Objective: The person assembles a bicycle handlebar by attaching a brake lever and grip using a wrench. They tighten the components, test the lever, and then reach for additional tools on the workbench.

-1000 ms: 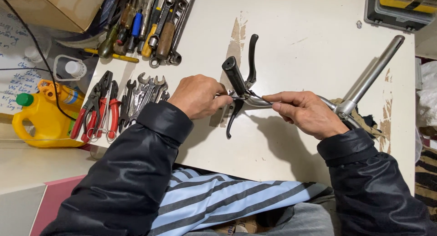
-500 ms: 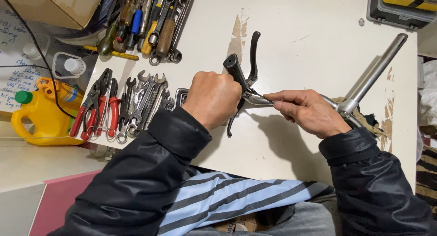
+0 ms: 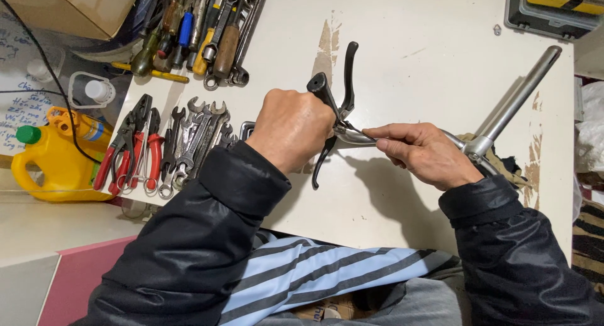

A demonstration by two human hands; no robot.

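Observation:
My left hand point(image 3: 290, 128) is closed around the black grip end of a silver bicycle handlebar point(image 3: 355, 136), next to two black brake levers point(image 3: 347, 74); one lever points up, the other hangs down below my fist. My right hand point(image 3: 423, 153) holds the silver bar just right of the levers, fingers pinched along it. The bar runs right to a clamp and a long silver stem point(image 3: 519, 99) that lies diagonally on the white table point(image 3: 428, 43).
Red-handled pliers point(image 3: 129, 150) and several wrenches point(image 3: 195, 134) lie left of my hands. Screwdrivers and more wrenches point(image 3: 201, 30) sit at the top left. A yellow jug point(image 3: 53, 159) stands off the table's left edge. A dark tool case point(image 3: 547, 11) is top right.
My left hand has slid right along the bar and now covers the grip by the levers. The right hand keeps its hold.

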